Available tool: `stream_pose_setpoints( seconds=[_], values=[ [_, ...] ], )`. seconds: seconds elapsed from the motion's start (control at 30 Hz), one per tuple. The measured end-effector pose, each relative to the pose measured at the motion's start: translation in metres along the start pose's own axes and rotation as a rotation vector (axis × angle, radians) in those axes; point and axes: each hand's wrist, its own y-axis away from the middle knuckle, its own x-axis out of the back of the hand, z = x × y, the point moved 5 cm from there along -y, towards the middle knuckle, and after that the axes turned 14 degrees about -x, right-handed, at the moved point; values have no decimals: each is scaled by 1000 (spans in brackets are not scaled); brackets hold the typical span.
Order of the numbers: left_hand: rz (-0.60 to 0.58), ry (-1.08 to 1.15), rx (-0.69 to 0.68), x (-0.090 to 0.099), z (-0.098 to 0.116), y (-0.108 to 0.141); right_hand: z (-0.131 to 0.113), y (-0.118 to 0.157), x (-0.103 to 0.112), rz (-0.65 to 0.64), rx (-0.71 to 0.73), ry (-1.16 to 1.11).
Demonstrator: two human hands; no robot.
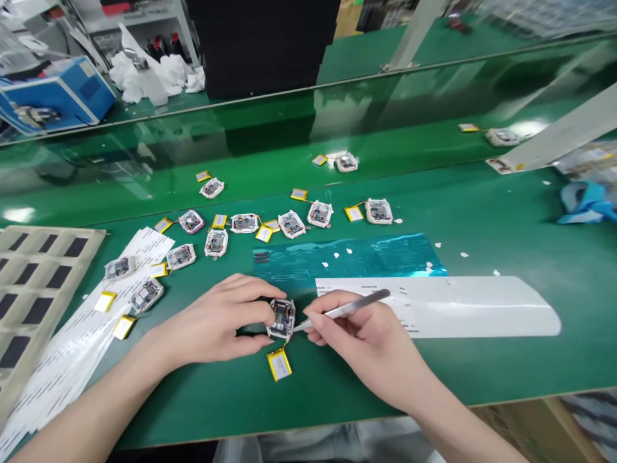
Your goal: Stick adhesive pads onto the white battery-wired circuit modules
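Lower centre: we are pinching a circuit module (282, 319) in the left hand (212, 319), tweezers (344, 310) in the right hand (357, 344) touching it.

Quick count: 2 hands, a left hand (207, 321) and a right hand (366, 347), and 13 little circuit-board modules (292, 224). 1 sits between the left hand's fingers (255, 289), the other 12 are scattered out past the fingers. Yellow pouch batteries (279, 364) come to 13 too (one's half tucked behind another, so squint a bit), with 1 just below the fingers. There's 1 pair of tweezers (347, 310), held in the right hand's fingers. Beyond the fingers I get 1 teal film sheet (347, 260) and 1 white label strip (434, 305). Left of the fingers there's 1 tan sheet with black windows (33, 289) and 1 stack of paper strips (72, 334).
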Motion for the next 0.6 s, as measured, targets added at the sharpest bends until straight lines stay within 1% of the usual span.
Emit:
stream_pose_setpoints(
  seconds=[0.13, 0.23, 0.6],
  values=[
    [-2, -2, -41, -1, 2, -1, -1, 0, 0, 8, -3, 11],
    [2, -15, -47, -1, 3, -1, -1, 1, 0, 16, 0, 22],
    [-4, -59, -68, -1, 4, -2, -3, 0, -1, -20, -38, 37]
  ],
)
